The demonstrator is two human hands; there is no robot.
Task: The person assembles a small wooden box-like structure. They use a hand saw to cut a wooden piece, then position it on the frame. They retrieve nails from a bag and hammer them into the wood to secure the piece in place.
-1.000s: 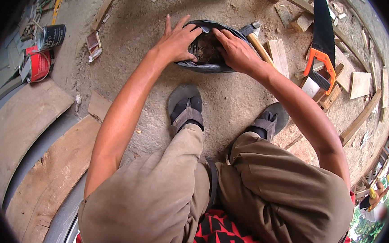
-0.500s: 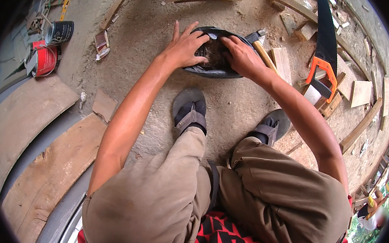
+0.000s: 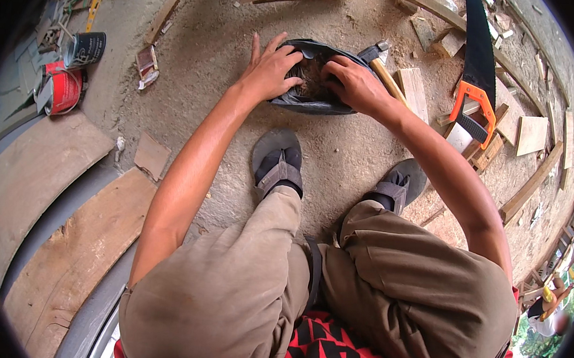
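Observation:
A black plastic bag (image 3: 315,106) lies on the ground in front of my feet, its mouth spread wide. Inside is a brown, dark mass, too unclear to name. Across the bag's left rim rests my left hand (image 3: 271,68), fingers spread, thumb and index finger reaching over the opening. My right hand (image 3: 353,84) dips into the bag from the right with its fingers curled together. Those fingertips are partly hidden, and I cannot make out what they hold. Just right of the bag, a hammer (image 3: 388,81) with a wooden handle lies beside my right wrist.
A handsaw (image 3: 477,92) with an orange and black handle lies at the right among wood offcuts (image 3: 531,136). Black (image 3: 85,50) and red (image 3: 64,90) paint cans stand at the left. Wide boards (image 3: 83,238) lie nearer on that side. A person (image 3: 547,313) appears at the far right edge.
The right hand's fingers have curled in more at the bag's opening. The left hand stays on the left rim. The whole view has shifted very slightly.

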